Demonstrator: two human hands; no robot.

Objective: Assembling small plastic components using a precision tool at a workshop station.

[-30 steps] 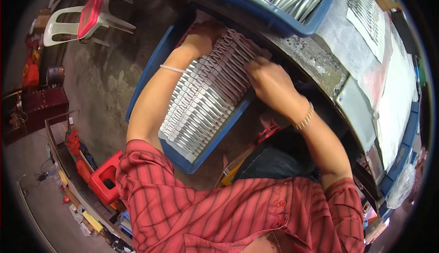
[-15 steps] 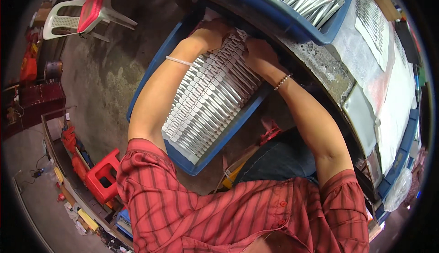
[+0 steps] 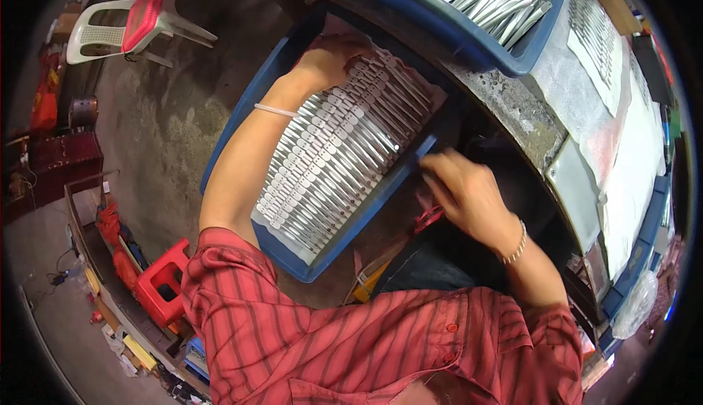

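A deep blue plastic tray (image 3: pixel 427 146) holds overlapping rows of slim silver metal pieces (image 3: pixel 322 138) with flat, rounded ends, laid on white paper. My left hand (image 3: pixel 331 62) reaches into its far end, against the farthest pieces. Shadow hides most of those fingers, so their grip does not show. Outside the tray's right side, my right hand (image 3: pixel 469 189) hangs above my leg, slightly blurred. Its fingers are loosely bent, the thumb stands apart, and nothing shows in it.
Another blue tray (image 3: pixel 439 20), full of loose silver pieces, stands at the far right on a worn bench (image 3: pixel 509 101). White sheets (image 3: pixel 635 178) cover part of the bench. A white chair (image 3: pixel 102 35) and a red stool (image 3: pixel 162 280) stand on the left floor.
My right hand has left the far end of the metal rows and come back toward me, out of the tray. My left hand stays at the far end, shifted slightly left.
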